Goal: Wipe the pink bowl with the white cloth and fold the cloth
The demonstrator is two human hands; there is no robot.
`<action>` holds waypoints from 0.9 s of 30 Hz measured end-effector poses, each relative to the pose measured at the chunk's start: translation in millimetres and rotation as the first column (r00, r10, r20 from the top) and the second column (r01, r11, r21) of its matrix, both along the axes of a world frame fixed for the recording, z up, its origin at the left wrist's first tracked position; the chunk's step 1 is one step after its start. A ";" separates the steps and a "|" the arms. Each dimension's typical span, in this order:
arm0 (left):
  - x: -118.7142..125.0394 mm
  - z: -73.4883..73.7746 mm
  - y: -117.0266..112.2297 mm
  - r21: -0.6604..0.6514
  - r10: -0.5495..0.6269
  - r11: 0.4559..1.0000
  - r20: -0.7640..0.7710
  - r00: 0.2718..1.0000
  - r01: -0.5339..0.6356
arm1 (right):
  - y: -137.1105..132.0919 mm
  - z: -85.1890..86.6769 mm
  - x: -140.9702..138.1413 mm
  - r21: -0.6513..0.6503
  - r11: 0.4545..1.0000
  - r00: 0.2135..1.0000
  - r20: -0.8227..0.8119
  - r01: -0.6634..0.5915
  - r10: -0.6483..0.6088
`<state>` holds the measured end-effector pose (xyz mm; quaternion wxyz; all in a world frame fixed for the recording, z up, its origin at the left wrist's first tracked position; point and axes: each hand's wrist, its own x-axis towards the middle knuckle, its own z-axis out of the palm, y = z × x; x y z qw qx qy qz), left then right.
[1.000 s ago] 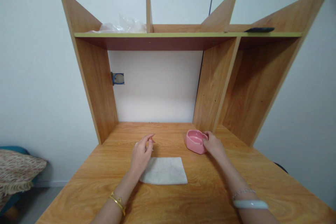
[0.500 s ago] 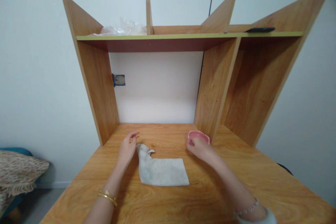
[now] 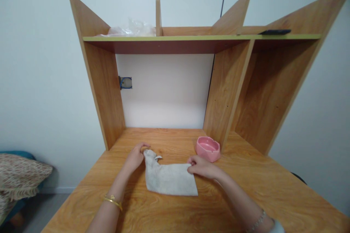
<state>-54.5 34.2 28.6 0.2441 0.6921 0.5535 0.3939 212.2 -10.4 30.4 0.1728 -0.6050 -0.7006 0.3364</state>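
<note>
A pale grey cloth (image 3: 171, 180) lies on the wooden desk, mostly flat, with its far left corner bunched up and a small loop or tag sticking out there. My left hand (image 3: 136, 157), a gold bracelet on its wrist, curls its fingers about that bunched corner; part of the grip is hidden. At the far right corner, my right hand (image 3: 202, 167) pinches the cloth's edge between thumb and fingers. Just behind the right hand stands a pink ashtray (image 3: 208, 150) with notches in its rim.
A wooden hutch with upright panels (image 3: 229, 91) rises from the desk (image 3: 169, 213). Its upper shelf (image 3: 188, 38) bears a clear plastic bag (image 3: 133, 28) and a flat black object (image 3: 276, 32). An uncovered wall socket box (image 3: 126, 82) is at the left. Patterned fabric (image 3: 23, 174) lies at far left.
My right hand has come away from the ashtray, toward me, and taken hold of the cloth's right corner. My left hand's fingers have lowered onto the bunched corner.
</note>
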 end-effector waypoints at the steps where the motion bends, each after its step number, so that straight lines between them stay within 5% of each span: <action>1: 1.4 2.8 -1.9 0.024 0.012 1.000 -0.014 1.000 -0.011 | -0.8 1.4 0.2 0.019 1.000 1.000 -0.027 0.008 -0.008; 4: 8.6 11.2 -9.8 0.123 0.015 0.992 -0.071 0.997 -0.006 | -2.9 8.2 1.8 0.118 0.993 0.981 -0.193 0.023 0.000; 7: 19.9 15.8 -20.0 0.162 -0.110 0.977 -0.165 0.980 0.137 | -4.2 17.8 4.4 0.266 0.962 0.921 -0.386 0.062 0.047; 13: 33.0 17.0 -32.6 0.030 -0.296 0.945 -0.336 0.894 0.324 | -6.8 38.9 16.6 0.376 0.892 0.831 -0.557 0.250 0.002; 17: 29.1 21.3 -34.3 -0.087 -0.401 0.916 -0.249 0.882 0.392 | -10.6 49.8 26.2 0.235 0.898 0.709 -0.697 0.372 -0.112; 22: 23.1 17.2 -32.4 -0.239 -0.567 0.798 0.012 0.824 0.553 | -8.5 50.9 36.5 0.188 0.833 0.582 -0.792 0.520 -0.184; 27: 19.9 10.0 -27.6 -0.294 -0.547 0.758 0.201 0.813 0.582 | -2.3 44.4 44.1 0.087 0.821 0.521 -0.809 0.564 -0.273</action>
